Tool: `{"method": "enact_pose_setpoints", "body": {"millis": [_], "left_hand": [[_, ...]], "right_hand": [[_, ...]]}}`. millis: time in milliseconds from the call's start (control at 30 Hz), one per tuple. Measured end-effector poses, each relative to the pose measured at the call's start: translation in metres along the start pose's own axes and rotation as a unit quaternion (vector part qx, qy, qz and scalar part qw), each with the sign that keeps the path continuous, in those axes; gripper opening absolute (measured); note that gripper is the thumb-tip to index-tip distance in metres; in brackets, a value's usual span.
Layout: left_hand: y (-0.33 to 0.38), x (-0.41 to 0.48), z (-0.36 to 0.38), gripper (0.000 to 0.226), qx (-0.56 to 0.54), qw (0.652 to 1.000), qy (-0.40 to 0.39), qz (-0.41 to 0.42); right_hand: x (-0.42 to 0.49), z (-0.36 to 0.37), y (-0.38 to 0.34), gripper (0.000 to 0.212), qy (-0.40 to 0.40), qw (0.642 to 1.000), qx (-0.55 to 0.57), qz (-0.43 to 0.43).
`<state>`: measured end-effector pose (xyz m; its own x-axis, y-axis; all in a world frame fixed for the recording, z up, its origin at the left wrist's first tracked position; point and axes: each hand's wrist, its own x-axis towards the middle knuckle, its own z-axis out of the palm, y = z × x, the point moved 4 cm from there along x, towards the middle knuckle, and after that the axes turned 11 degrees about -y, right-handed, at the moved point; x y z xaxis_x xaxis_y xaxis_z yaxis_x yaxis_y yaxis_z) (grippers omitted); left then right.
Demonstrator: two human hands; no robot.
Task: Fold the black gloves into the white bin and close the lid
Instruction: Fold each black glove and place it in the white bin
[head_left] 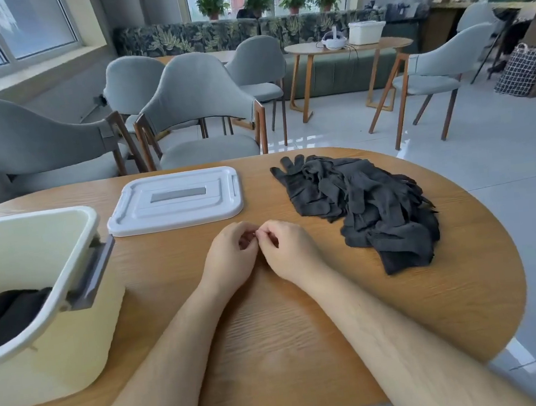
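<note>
A loose pile of black gloves (364, 204) lies on the right half of the round wooden table (272, 318). At the left stands the white bin (58, 327), uncovered, with dark folded gloves (3, 313) inside it. Its white lid (175, 199) lies flat on the table behind the bin. My left hand (231, 256) and my right hand (288, 250) rest together in the middle of the table, fingers curled and fingertips touching each other. Neither hand holds a glove.
Grey upholstered chairs (197, 111) stand close behind the table. Farther back a second wooden table (348, 47) carries another white bin and a headset. A checked basket (524, 70) sits on the floor at the right.
</note>
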<state>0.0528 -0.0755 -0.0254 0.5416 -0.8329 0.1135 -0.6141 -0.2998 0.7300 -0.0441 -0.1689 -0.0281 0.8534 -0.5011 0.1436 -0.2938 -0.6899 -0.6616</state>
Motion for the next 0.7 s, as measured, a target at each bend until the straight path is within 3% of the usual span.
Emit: {"method": "enact_pose_setpoints", "body": {"millis": [133, 200, 267, 567, 700], "left_hand": [[-0.002, 0.001, 0.000, 0.017, -0.009, 1.000, -0.008, 0.021], [-0.003, 0.001, -0.002, 0.018, -0.020, 1.000, -0.009, 0.022], [-0.004, 0.000, -0.003, 0.017, -0.034, 0.999, -0.011, 0.014], [-0.002, -0.005, -0.004, 0.012, -0.047, 0.999, -0.012, 0.008], [0.000, -0.009, -0.006, 0.012, -0.053, 0.998, -0.006, 0.018]], "right_hand": [[0.002, -0.008, 0.005, 0.019, 0.080, 0.991, -0.111, 0.006], [0.011, -0.019, 0.018, 0.029, 0.111, 0.969, -0.207, 0.076], [0.022, -0.029, 0.031, 0.034, 0.092, 0.957, -0.230, 0.150], [0.028, -0.044, 0.039, 0.028, 0.163, 0.962, -0.166, 0.141], [0.015, -0.060, 0.034, 0.022, 0.280, 0.954, -0.026, 0.103]]}}
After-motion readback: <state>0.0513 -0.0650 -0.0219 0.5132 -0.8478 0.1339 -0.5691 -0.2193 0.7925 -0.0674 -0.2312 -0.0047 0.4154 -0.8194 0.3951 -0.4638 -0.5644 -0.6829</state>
